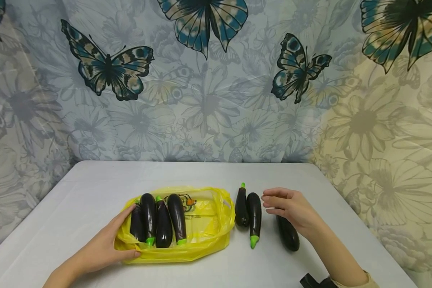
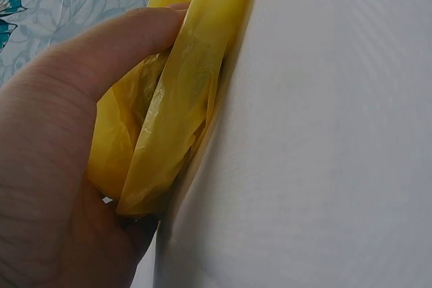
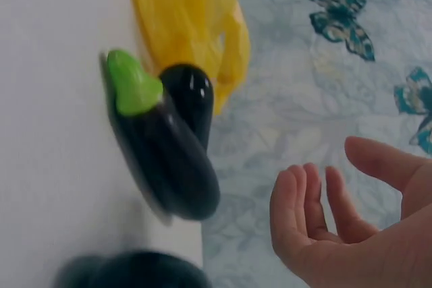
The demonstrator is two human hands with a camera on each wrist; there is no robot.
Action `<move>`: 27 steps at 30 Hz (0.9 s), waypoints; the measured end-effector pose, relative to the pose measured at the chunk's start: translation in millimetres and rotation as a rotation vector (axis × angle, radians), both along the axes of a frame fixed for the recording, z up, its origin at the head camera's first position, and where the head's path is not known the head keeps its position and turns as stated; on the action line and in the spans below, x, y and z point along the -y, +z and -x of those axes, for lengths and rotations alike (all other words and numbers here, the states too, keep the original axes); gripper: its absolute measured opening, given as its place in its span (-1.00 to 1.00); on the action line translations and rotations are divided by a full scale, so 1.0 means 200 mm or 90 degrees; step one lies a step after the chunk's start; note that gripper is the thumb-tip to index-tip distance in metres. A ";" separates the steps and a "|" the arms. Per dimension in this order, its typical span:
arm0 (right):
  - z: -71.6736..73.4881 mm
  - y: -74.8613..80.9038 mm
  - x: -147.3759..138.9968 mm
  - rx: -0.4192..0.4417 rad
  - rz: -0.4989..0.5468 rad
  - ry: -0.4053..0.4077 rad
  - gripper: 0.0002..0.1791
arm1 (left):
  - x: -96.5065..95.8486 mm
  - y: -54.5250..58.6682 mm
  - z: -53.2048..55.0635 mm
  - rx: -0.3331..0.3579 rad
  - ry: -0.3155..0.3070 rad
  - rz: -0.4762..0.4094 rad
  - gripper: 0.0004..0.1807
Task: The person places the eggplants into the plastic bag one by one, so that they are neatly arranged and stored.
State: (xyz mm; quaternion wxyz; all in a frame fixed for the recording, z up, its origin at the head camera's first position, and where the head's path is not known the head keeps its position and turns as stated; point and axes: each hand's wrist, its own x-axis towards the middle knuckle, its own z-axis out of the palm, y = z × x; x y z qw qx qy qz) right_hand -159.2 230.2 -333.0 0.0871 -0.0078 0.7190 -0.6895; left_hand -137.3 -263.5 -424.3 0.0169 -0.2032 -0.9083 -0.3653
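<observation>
Your bag [image 1: 173,256] is thin, crinkled, shiny plastic. Inside it and to its right, you have smooth, glossy eggplants [image 1: 254,216]. Under the bag, your table covering [image 1: 104,176] looks matt; behind it, the backdrop [image 1: 209,120] resembles cloth.

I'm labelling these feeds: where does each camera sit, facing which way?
Head: worn on the head, facing forward and down at the table, yellow bag and eggplants; left hand and right hand show.
Left wrist: on that wrist, facing the left hand gripping the bag.
Right wrist: on that wrist, facing the empty right hand and nearby eggplants.
Shared: head and right wrist show eggplants, bag, right hand and butterfly backdrop.
</observation>
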 end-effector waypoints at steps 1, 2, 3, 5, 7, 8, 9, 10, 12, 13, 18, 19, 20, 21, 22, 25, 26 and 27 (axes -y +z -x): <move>0.00 0.00 -0.02 -0.004 0.003 -0.002 -0.65 | 0.00 0.00 0.00 0.000 0.000 0.001 0.25; 0.00 0.00 -0.05 -0.011 0.005 -0.001 -0.67 | 0.00 0.00 0.00 0.001 -0.001 0.001 0.25; 0.01 0.00 -0.07 -0.012 0.005 -0.004 -0.69 | 0.00 0.00 0.00 0.000 -0.001 0.002 0.25; 0.01 -0.01 -0.13 -0.018 0.006 -0.005 -0.71 | 0.00 -0.01 0.00 0.000 -0.003 0.001 0.25; 0.02 -0.02 -0.19 -0.023 0.004 -0.009 -0.72 | 0.00 -0.01 0.00 0.001 -0.004 -0.001 0.25; 0.02 -0.03 -0.21 -0.026 -0.001 -0.007 -0.72 | 0.00 -0.01 0.00 0.002 -0.003 -0.002 0.25; 0.03 -0.03 -0.24 -0.028 -0.005 -0.008 -0.73 | 0.00 -0.01 0.00 0.004 -0.003 -0.004 0.25; 0.03 -0.04 -0.27 -0.030 -0.006 -0.006 -0.74 | 0.00 -0.01 -0.01 0.006 -0.002 -0.005 0.25; 0.05 -0.06 -0.33 -0.033 -0.004 -0.007 -0.78 | 0.00 -0.02 -0.01 0.008 -0.001 -0.005 0.26; 0.06 -0.06 -0.35 -0.033 -0.005 -0.007 -0.79 | 0.00 -0.02 -0.01 0.008 -0.001 -0.005 0.25; 0.10 -0.08 -0.44 -0.023 -0.014 -0.007 -0.81 | 0.00 -0.01 0.00 0.000 -0.002 0.000 0.25; 0.10 -0.09 -0.45 -0.021 -0.017 -0.005 -0.80 | 0.00 -0.01 0.00 -0.001 -0.002 0.001 0.25; 0.11 -0.09 -0.46 -0.019 -0.019 -0.004 -0.79 | 0.00 -0.01 0.00 -0.002 -0.002 0.002 0.25; 0.11 -0.09 -0.46 -0.015 -0.021 -0.002 -0.79 | 0.00 -0.01 0.00 -0.004 -0.001 0.003 0.25; 0.12 -0.10 -0.46 -0.012 -0.022 0.000 -0.79 | 0.01 -0.01 0.00 -0.004 -0.001 0.004 0.25; 0.13 -0.11 -0.47 0.002 -0.027 0.011 -0.79 | 0.01 -0.01 0.00 -0.004 0.000 0.003 0.25; 0.13 -0.12 -0.47 0.009 -0.029 0.014 -0.79 | 0.00 -0.01 0.00 -0.006 0.000 0.002 0.25; 0.14 -0.13 -0.48 0.016 -0.032 0.018 -0.80 | 0.00 -0.01 0.00 -0.005 0.000 0.002 0.25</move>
